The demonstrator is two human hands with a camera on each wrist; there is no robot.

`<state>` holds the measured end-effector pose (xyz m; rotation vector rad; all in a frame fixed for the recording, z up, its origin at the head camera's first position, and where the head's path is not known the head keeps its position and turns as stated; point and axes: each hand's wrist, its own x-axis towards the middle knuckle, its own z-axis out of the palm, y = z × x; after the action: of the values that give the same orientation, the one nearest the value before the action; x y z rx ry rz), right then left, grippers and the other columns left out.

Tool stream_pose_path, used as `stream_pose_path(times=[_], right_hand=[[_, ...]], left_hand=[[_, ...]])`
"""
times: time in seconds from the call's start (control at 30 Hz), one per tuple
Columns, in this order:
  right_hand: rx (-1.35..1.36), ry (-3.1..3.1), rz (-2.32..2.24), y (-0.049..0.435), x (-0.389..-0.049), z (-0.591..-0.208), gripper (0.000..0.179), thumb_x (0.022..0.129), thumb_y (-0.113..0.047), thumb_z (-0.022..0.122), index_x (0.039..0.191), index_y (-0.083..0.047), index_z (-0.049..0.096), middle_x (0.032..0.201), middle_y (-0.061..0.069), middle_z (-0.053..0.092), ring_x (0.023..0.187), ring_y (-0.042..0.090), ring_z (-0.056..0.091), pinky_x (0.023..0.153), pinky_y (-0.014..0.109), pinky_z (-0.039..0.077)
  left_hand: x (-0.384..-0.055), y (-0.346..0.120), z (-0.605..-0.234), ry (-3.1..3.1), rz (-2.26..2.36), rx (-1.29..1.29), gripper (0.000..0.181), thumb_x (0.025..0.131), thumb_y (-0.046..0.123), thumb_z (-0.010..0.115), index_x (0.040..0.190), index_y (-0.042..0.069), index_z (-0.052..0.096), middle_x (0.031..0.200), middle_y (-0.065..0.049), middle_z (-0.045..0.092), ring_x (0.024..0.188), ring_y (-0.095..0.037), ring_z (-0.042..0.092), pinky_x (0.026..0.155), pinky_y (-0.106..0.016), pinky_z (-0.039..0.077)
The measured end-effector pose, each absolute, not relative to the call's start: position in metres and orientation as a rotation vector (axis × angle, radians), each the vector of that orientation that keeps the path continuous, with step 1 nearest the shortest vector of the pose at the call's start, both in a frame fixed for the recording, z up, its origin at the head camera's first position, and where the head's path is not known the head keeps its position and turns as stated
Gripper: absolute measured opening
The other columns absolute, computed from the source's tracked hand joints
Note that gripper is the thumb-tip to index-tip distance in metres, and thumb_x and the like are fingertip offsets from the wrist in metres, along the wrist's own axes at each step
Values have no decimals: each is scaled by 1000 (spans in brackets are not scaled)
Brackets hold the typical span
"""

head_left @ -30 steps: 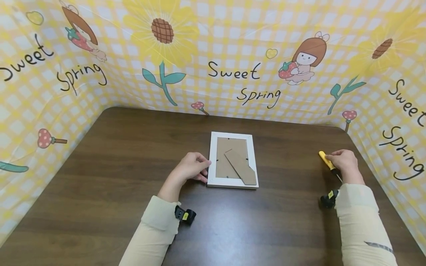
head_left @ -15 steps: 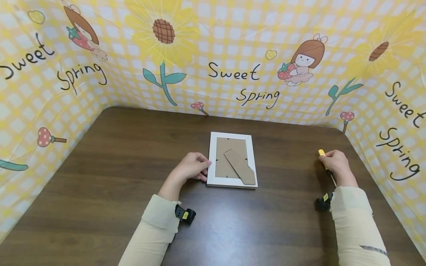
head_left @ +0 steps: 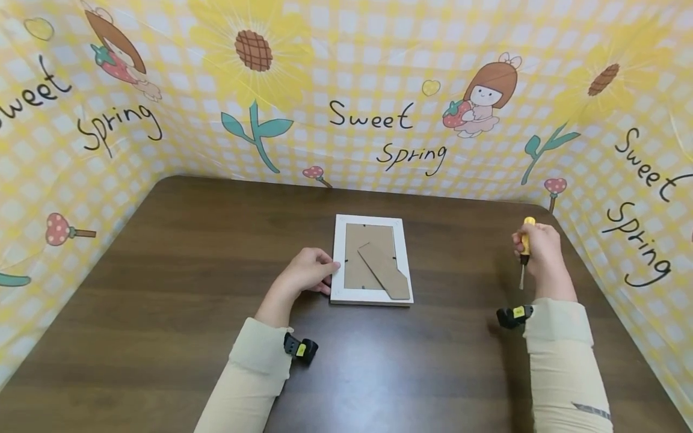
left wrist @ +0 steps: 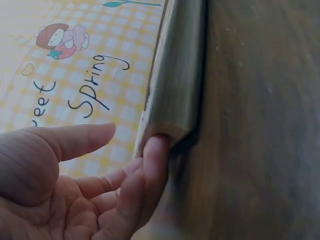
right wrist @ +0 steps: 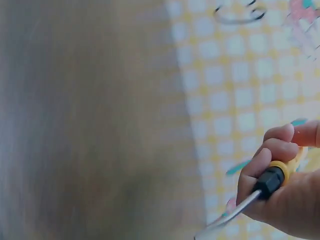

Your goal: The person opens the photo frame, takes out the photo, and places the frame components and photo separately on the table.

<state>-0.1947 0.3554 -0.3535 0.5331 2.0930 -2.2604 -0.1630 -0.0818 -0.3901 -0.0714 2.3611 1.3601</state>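
Observation:
A white picture frame (head_left: 340, 240) lies on the table, its brown backing board (head_left: 354, 273) and fold-out stand (head_left: 385, 267) facing up. Beside its left edge is my left hand (head_left: 308, 270); in the left wrist view a finger touches the frame's side (left wrist: 175, 95) while the thumb is stretched out. Far to the right, my right hand (head_left: 544, 246) grips a screwdriver (head_left: 525, 243) with a yellow and black handle. Its metal shaft points down toward me. The right wrist view shows fingers curled round the handle (right wrist: 270, 182), with the bare shaft (right wrist: 230, 216) sticking out.
The dark brown wooden table (head_left: 178, 258) carries the frame. A yellow checked cloth (head_left: 303, 84) with flowers and lettering stands round its back and sides. Each wrist wears a small black camera (head_left: 300, 349).
My right hand has turned the screwdriver from lying slanted to upright with the shaft toward me, gripping it more fully, and moved slightly back. The left hand stays at the frame.

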Motion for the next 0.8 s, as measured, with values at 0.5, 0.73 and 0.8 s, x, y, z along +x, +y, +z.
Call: stream_pose_path(times=[0.5,0.73,0.8], right_hand=[[231,1049,-2825,278,-189,-338,76,95,-68,33,74,-2,64,61,8,56,59,19,46,68,32,27],[331,555,-2926,242,-188,-338,71,96,-68,31,74,-5,53,61,8,47,61,22,40,67,32,28],[379,486,-2948,231,-187,-341,70,96,-68,33,74,-6,55,60,8,46,61,22,39,67,32,28]], left_hand=[[-157,-79,-384,2406,1234,-74,38,98,23,63,127,0,55,88,-12,65,62,-15,65,58,-25,51],[-158,-76,-384,2425,1218,-78,39,96,22,66,126,0,55,85,-11,65,60,-14,64,58,-25,50],[-158,-75,-385,2431,1205,-80,39,95,22,66,126,0,55,84,-10,65,60,-14,64,57,-24,49]])
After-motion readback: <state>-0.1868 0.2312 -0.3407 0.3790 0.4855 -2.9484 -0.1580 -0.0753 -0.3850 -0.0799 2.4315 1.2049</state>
